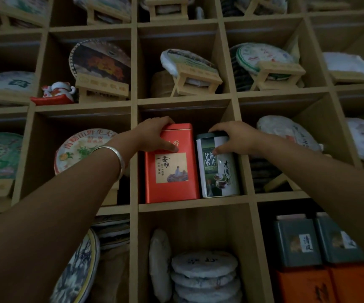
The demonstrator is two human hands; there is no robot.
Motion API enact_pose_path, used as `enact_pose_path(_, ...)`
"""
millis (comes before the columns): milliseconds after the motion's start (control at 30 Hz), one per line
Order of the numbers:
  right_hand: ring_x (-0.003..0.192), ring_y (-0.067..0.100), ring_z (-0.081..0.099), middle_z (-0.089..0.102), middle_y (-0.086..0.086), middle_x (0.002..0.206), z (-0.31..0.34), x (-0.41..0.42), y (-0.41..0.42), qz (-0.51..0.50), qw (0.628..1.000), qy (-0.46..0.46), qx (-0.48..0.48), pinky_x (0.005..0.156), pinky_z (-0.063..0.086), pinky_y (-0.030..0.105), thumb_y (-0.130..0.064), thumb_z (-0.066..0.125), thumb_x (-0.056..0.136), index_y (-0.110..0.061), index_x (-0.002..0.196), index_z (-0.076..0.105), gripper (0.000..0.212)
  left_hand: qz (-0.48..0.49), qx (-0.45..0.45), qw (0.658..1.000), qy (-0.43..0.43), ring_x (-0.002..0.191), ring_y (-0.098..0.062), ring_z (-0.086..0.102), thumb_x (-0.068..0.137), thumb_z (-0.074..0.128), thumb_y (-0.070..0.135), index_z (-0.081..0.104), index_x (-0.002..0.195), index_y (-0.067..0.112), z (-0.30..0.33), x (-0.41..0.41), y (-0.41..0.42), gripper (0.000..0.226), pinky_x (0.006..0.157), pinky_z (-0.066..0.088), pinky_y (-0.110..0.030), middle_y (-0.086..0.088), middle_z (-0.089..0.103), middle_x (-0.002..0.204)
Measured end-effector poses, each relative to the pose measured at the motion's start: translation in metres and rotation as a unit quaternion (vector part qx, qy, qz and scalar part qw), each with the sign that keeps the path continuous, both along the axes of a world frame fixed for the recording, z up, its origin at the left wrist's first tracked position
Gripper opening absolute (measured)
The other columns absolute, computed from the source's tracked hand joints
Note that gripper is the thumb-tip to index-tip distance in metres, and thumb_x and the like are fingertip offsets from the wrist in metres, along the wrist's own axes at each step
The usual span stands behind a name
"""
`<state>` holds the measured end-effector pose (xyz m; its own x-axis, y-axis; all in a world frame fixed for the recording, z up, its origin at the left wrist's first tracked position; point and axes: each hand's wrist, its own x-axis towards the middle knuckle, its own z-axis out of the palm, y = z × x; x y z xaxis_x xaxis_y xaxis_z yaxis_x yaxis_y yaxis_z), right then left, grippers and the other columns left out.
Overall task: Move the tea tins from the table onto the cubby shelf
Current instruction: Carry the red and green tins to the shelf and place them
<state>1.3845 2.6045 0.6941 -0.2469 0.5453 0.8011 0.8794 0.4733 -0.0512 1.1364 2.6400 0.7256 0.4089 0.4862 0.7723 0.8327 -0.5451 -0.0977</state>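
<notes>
Two tea tins stand upright side by side in the middle cubby of the wooden shelf (pixel 195 202). The red square tin (pixel 171 169) is on the left. My left hand (pixel 154 135) grips its top, fingers over the lid and thumb on the front. Beside it stands the green and white round tin (pixel 219 169), which my right hand (pixel 234 138) holds around its upper part, thumb across the label. Both tins rest on the cubby floor. The table is out of view.
Wrapped round tea cakes on small wooden stands fill the neighbouring cubbies. A lucky cat figurine (pixel 56 92) sits upper left. Dark grey tins (pixel 297 243) over orange boxes (pixel 308 285) occupy the lower right cubby. Stacked tea cakes (pixel 204 274) lie in the cubby below.
</notes>
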Motion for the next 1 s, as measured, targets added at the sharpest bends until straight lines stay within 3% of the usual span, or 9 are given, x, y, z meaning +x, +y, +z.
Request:
enact_pose_path(267,0.101,0.011,0.053,0.059,0.001,0.123,-0.0010,0.0018,0.0038,0.005,1.000,0.002,0.014,0.081,0.046,0.027,-0.022,0.079,0.073,-0.022,0.127,0.054,0.060,-0.028,-0.006,0.999,-0.024,0.119,-0.023,0.046,0.069,0.080,0.040,0.038,0.134,0.029,-0.0017,-0.0054,0.0049,0.077,0.084,0.039,-0.033,-0.003,0.046,0.133)
enact_pose_path(367,0.107,0.014,0.055,0.058,0.002,0.126,-0.0012,0.0021,0.0040,0.007,1.000,-0.002,0.011,0.084,0.046,0.027,-0.022,0.079,0.074,-0.022,0.130,0.052,0.062,-0.035,-0.014,0.999,-0.029,0.119,-0.022,0.045,0.069,0.080,0.039,0.038,0.133,0.030,-0.0022,-0.0066,0.0055,0.077,0.083,0.039,-0.033,-0.003,0.046,0.133)
enact_pose_path(700,0.119,0.019,0.053,0.056,0.005,0.133,-0.0044,0.0010,-0.0019,-0.005,0.999,-0.030,0.015,0.096,0.046,0.033,-0.024,0.075,0.078,-0.018,0.136,0.047,0.064,-0.019,-0.018,0.999,-0.019,0.122,-0.024,0.045,0.070,0.079,0.042,0.036,0.136,0.029,-0.0017,-0.0061,0.0031,0.079,0.086,0.040,-0.034,-0.004,0.045,0.135)
enact_pose_path(900,0.114,0.018,0.055,0.057,0.004,0.129,-0.0041,0.0038,-0.0034,0.012,1.000,-0.024,0.004,0.086,0.045,0.025,-0.021,0.076,0.078,-0.019,0.134,0.049,0.062,-0.013,-0.043,0.999,-0.016,0.123,-0.026,0.044,0.072,0.078,0.039,0.034,0.136,0.030,-0.0006,-0.0042,-0.0014,0.078,0.093,0.044,-0.042,-0.004,0.043,0.137)
enact_pose_path(1000,0.115,0.018,0.056,0.057,0.004,0.130,-0.0029,0.0052,-0.0032,0.015,1.000,-0.025,-0.003,0.091,0.048,0.029,-0.020,0.076,0.078,-0.019,0.134,0.048,0.062,-0.012,-0.049,0.999,-0.020,0.123,-0.026,0.044,0.071,0.078,0.038,0.034,0.135,0.031,0.0000,-0.0040,-0.0020,0.078,0.093,0.044,-0.043,-0.004,0.043,0.137)
